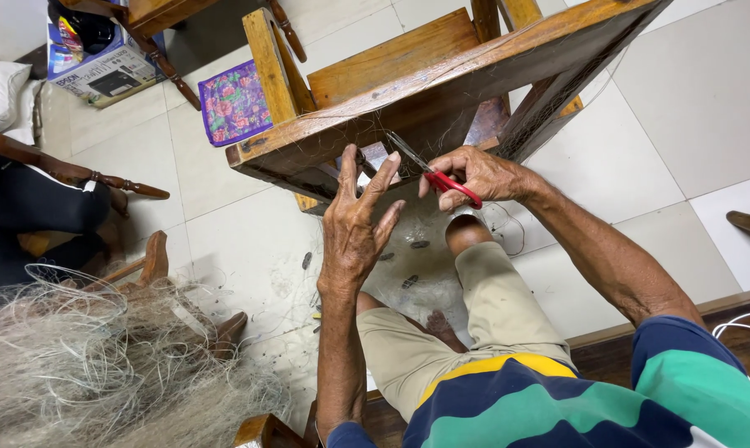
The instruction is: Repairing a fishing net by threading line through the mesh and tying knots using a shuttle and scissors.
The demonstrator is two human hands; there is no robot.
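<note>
- Scissors [441, 176], red-handled, at centre frame just below the edge of the wooden frame; the metal blades point up-left toward the raised fingers of the other hand.
- Right hand [474, 174], centre frame: grip closed around the red handles of the scissors, knuckles turned toward the wood.
- Left hand [356, 224], just left of the scissors: grip open, fingers spread and raised, fingertips at the lower edge of the wooden frame; whether a thread is pinched between them cannot be told.
- Fine netting [549, 99], pale and nearly transparent, stretched along the underside and right end of the wooden frame, with loose strands trailing down toward the floor.
- Wooden frame [441, 83], a slanted piece of furniture crossing the upper centre of the frame, from left of centre to the top right.
- Knee [468, 232] of the person, bare, directly below the two hands, above beige shorts [491, 315].
- Striped shirt [557, 398], navy, green and yellow, at lower right.
- Heap of tangled net [84, 365], grey-white, filling the lower left.
- Floral cloth [235, 104], purple, on the tiled floor [698, 91] at upper left of centre.
- Cardboard box [101, 70] at upper left.
</note>
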